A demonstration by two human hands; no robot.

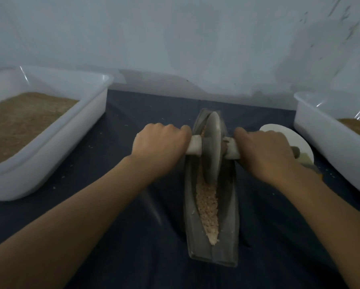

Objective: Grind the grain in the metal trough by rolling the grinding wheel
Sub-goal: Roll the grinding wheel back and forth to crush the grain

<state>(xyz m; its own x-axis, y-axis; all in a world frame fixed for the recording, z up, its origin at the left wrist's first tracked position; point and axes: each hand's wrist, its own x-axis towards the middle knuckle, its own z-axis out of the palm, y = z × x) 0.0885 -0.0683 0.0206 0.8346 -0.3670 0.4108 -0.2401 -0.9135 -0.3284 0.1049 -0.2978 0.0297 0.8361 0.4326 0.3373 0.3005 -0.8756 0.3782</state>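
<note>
1. The metal trough (pixel 213 243) lies lengthwise on a dark cloth (pixel 116 236), narrow end away from the person, between the two forearms.
2. The grinding wheel (pixel 212 149) stands upright in the far half of the trough, its lower rim seated in the channel.
3. Crushed grain (pixel 207 207) fills the channel on the near side of the wheel, tapering to a point toward the near end.
4. The left hand (pixel 159 146) grips the left end of the handle (pixel 193 147), fingers curled over it.
5. The right hand (pixel 265 150) grips the right end of the handle likewise, fingers wrapped round.
6. A white tub (pixel 50 142) holding brown grain sits at left; a second tub (pixel 329 140) stands at right.
7. A white dish (pixel 287 136) lies just beyond the right hand, partly hidden by it.
</note>
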